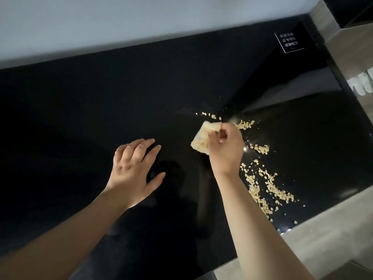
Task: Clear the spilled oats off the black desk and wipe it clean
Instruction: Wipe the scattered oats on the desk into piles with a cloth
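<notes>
Looking like a hotel room or office corner, not certain: glossy black desk (80, 102) running along pale wall (101, 21), small black notice card (289, 43) with white print sitting far right, brushed-metal panel (325, 17) standing beyond.

Illumination is low overall. The glossy black desk (80, 118) renders almost featureless toward 9 o'clock. A pale wedge of reflected light crosses it toward 2 o'clock; small specular glints sit at 5 o'clock. The left hand (133, 168) throws a dim reflection beside itself. The right hand (226, 150) and its cloth (201, 138) show slight motion blur. The label (289, 42) at 1 o'clock is soft.
</notes>
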Motion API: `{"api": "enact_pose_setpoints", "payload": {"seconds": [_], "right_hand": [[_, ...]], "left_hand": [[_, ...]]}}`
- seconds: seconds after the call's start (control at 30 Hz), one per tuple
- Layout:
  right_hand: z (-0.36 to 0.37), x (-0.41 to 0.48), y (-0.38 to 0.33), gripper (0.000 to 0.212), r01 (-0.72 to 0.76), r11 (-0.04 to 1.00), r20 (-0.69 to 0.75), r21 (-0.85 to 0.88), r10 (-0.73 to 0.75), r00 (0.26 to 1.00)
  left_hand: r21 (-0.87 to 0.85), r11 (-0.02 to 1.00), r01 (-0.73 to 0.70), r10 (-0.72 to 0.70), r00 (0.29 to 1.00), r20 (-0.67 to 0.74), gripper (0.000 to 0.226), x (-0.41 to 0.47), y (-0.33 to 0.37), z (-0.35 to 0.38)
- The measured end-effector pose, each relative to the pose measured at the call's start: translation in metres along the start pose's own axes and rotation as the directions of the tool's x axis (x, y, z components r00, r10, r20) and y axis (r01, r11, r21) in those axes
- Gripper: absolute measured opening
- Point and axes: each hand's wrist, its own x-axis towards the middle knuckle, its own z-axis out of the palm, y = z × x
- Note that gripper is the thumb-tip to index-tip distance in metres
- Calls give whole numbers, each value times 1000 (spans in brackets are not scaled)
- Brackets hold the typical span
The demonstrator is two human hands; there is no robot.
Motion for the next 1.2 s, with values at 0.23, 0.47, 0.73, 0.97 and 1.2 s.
{"api": "enact_pose_setpoints", "payload": {"seconds": [0.23, 0.47, 0.73, 0.97, 1.2], "right_hand": [[-68, -28, 37, 17, -134, 991, -103, 10, 134, 986], [-18, -10, -31, 14, 45, 990, 57, 131, -53, 997], [66, 47, -80, 14, 163, 981, 157, 105, -178, 971], [37, 54, -35, 11, 105, 994, 116, 39, -109, 987], [-41, 25, 24, 15, -34, 999, -51, -29, 32, 998]], "left_hand": [[20, 996, 90, -89, 995, -41, 68, 8, 8, -3], [-93, 974, 205, -213, 974, -82, 61, 20, 14, -7], [-197, 956, 216, -245, 959, -140, 55, 16, 4, -5], [-150, 965, 216, -236, 963, -133, 53, 18, 0, -2], [-150, 967, 208, -229, 963, -140, 54, 17, 0, -3]]}}
